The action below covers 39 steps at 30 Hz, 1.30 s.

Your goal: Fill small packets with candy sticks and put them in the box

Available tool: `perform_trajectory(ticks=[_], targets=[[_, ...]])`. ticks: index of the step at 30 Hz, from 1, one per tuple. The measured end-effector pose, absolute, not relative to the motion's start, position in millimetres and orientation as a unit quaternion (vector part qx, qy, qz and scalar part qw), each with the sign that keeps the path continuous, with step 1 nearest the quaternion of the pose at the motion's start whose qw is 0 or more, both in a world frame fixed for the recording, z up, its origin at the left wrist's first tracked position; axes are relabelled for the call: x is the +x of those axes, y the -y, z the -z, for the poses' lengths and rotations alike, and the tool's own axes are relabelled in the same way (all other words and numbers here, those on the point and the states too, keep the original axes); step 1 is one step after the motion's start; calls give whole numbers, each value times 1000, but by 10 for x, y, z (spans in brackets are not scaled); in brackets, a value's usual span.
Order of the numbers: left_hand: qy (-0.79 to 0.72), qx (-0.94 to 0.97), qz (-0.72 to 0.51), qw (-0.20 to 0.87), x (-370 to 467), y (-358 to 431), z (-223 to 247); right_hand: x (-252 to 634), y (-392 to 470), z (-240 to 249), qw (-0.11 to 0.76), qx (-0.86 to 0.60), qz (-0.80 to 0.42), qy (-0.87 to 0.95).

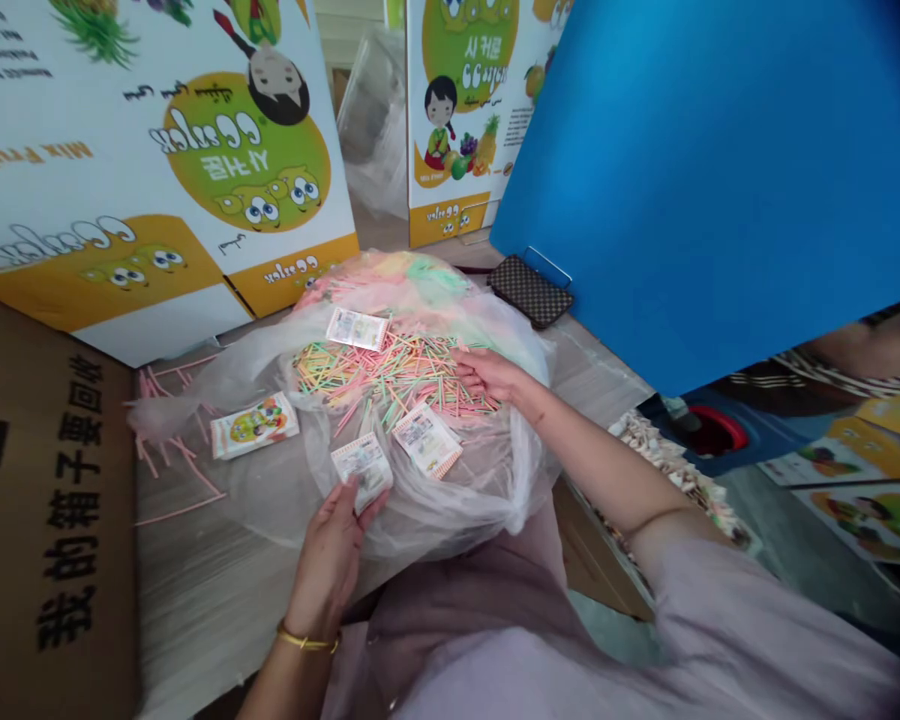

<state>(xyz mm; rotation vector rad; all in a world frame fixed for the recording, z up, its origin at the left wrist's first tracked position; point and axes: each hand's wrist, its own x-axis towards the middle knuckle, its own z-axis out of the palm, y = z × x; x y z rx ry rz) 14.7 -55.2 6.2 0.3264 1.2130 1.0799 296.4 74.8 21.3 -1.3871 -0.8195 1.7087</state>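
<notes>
A large clear plastic bag [521, 470] lies opened out, full of thin pink, yellow and green candy sticks [390, 370]. My left hand [341, 525], with a yellow bangle at the wrist, pinches a small printed packet [363, 466] over the bag's near side. Fingers curled, my right hand [487, 374] is at the right side of the loose sticks; what its fingertips hold is too small to make out. Another packet [427, 440] lies between the hands. A third packet [357, 328] rests on the sticks, and a stack of colourful packets [255, 425] sits at the left.
Large printed cartons [270, 270] stand behind and left, with a brown box [52, 500] at the left edge. A blue panel [705, 180] rises at the right, beside a checkered pouch [531, 290]. Loose pink sticks [187, 465] lie on the table [195, 590]. Another person's arm [862, 345] shows far right.
</notes>
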Motion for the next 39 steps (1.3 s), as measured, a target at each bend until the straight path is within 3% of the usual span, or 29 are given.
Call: perform_trajectory(ticks=[2,8,14,24,27,31,33,39], targets=[[-534,156,-484,675,140,542,-47,2965,-721,-223,342,-596,-609,397],[-537,158,-499,662,122,511,-6,2807,-500,-262,186,-722,-213,631],[-541,163,-511,648,145,496,4,2177,-79,-502,237,-556,-312,733],[-533,213,-510,640,78,593,-4,1759,-37,-445,102,-532,-248,803],[-531,221,-513,638,61,614,5,1772,-113,-397,163,-516,-337,771],[-525,249,-512,633,37,605,15,1723,-217,-505,355,-428,-570,604],[-515,276,-508,633,29,604,26,1657,-261,-594,429,-385,-629,522],[-508,334,-491,624,25,627,112,1422,-230,-625,518,-399,-557,512]])
